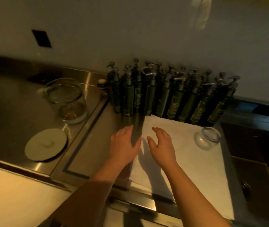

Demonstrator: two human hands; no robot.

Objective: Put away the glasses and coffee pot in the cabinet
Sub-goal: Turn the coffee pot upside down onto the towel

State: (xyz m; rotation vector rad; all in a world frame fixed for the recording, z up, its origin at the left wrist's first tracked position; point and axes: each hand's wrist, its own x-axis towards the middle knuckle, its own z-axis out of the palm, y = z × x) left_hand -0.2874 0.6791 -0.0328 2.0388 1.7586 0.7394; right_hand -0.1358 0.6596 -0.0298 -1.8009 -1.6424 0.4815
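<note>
Hovering both hands over the white towel, left hand and right hand spread and holding nothing, I see the glass upright well off to the right, nearer my right hand; the coffee pot stands far left on the worktop.

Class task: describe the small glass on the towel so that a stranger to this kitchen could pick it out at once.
Find the white towel spread on the steel counter. At its far right corner, beside the dark sink, sits a small round clear glass. It is the only glassware on the towel; the larger clear glass pot stands far left.
</note>
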